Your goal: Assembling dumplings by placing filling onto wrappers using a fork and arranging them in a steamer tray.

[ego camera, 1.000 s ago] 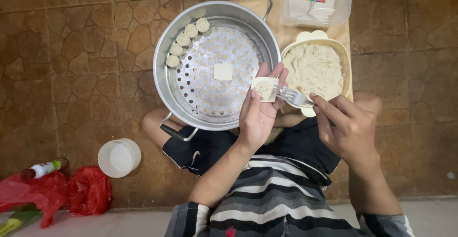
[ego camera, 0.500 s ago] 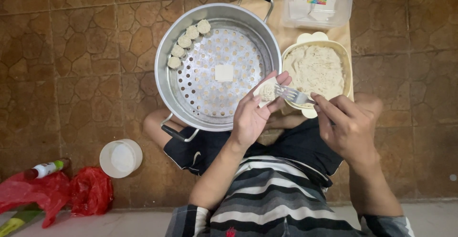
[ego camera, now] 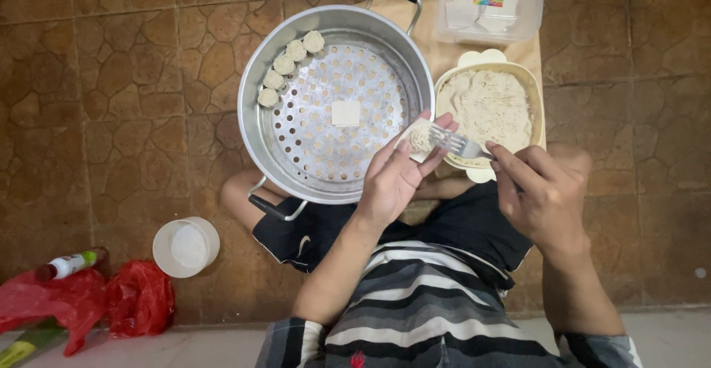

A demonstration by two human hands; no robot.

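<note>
Since the earlier frames the left hand (ego camera: 391,179) has tilted its palm flatter and the metal fork (ego camera: 453,144) has come down onto the small square pale dough wrapper (ego camera: 416,138), where before its tines sat just beside it. Left fingers are half curled, cradling the wrapper at centre frame, just over the rim of the round perforated aluminium steamer pot (ego camera: 337,105). Closed around the fork's handle, the right hand (ego camera: 541,198) sits right of centre, the tines touching a dab of pale filling on the wrapper. Just above that hand stands the cream plastic bowl of minced filling (ego camera: 489,109), touching the pot's right side. Four finished round dumplings (ego camera: 289,72) line the pot's upper-left edge, and one loose wrapper square (ego camera: 345,112) lies at the tray's middle. At upper right sits a clear plastic box of wrappers (ego camera: 489,5); at lower left, a white round lid (ego camera: 186,246) and a red plastic bag (ego camera: 111,298). By my reading the filling step is in hand; next comes scraping the fork clean and gathering the wrapper's edges around the filling
</note>
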